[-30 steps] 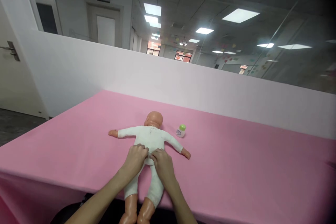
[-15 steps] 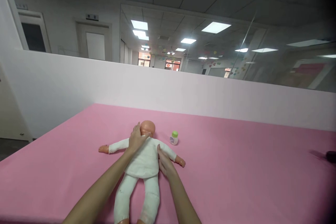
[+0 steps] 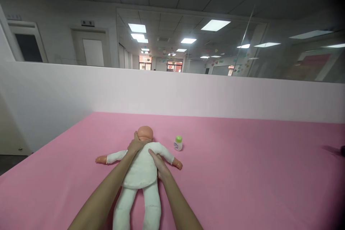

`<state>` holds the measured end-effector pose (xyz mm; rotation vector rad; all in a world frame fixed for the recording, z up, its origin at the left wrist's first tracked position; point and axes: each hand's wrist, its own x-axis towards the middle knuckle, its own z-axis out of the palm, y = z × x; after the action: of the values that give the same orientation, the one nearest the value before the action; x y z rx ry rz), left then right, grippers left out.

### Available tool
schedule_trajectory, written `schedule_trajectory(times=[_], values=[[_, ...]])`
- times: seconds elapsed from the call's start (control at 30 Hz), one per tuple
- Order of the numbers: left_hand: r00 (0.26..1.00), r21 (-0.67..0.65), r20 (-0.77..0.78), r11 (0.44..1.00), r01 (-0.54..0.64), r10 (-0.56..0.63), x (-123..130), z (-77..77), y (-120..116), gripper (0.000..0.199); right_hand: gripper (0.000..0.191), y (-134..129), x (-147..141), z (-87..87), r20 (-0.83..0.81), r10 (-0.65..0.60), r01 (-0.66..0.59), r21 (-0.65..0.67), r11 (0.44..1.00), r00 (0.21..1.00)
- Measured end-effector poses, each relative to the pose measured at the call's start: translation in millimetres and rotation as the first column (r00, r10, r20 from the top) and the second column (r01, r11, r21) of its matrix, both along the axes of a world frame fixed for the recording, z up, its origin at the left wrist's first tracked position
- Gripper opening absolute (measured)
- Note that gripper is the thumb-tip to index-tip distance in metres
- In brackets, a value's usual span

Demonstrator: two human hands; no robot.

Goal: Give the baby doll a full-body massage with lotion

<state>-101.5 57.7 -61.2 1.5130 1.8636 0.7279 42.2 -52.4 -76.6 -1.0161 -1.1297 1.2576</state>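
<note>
- Clamps the baby doll [image 3: 141, 170] in a two-handed grip on the pink tabletop [image 3: 242, 172].
- Closes the left hand [image 3: 137, 145] around the neck, with the thumb across it and fingers along the smooth, round, plastic-looking head.
- Wraps the right hand [image 3: 159, 165] around the torso's right flank, with the thumb on top and the other fingers hidden from view.
- Shows soft, matte white cloth under the grip, ending in a curved hem nearer than the hands, above plump, parted legs.
- Spreads both cloth arms outward from the grip to shiny, tan hands.
- Places a small rounded jar [image 3: 178, 143], translucent with a green lid, just beyond and right of the grip.
- Leaves wide, flat room right of the grip; meets a low white wall [image 3: 215, 97] at the far edge.
</note>
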Motion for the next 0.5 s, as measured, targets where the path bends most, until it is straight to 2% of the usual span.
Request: schedule_trajectory(times=[0.1, 0.23, 0.33, 0.4, 0.5], values=[[0.998, 0.041, 0.055, 0.999, -0.004, 0.002, -2.2, -4.0, -1.3, 0.104, 0.062, -2.4, -3.1, 1.3, -0.058, -0.023, 0.013, -0.159, 0.987, 0.998], [0.985, 0.110, 0.175, 0.994, -0.014, -0.006, -3.3, -6.2, -7.2, 0.094, 0.063, 0.0, -9.2, 5.8, -0.095, -0.065, 0.057, -0.089, 0.994, 0.993], [0.945, 0.193, 0.325, 0.981, -0.025, -0.040, -3.0, 0.9, -10.8, 0.085, 0.069, -0.6, -13.6, 17.2, -0.088, -0.074, 0.073, -0.010, 0.997, 0.993], [0.886, 0.260, 0.456, 0.965, -0.040, -0.086, -1.7, 11.2, -12.4, 0.078, 0.072, -6.2, -15.6, 31.4, -0.063, -0.074, 0.077, 0.041, 0.996, 0.995], [0.722, 0.324, 0.668, 0.944, -0.062, -0.182, 0.7, 32.9, -17.2, 0.068, 0.067, -23.7, -16.9, 59.4, -0.028, -0.061, 0.064, 0.132, 0.989, 0.998]])
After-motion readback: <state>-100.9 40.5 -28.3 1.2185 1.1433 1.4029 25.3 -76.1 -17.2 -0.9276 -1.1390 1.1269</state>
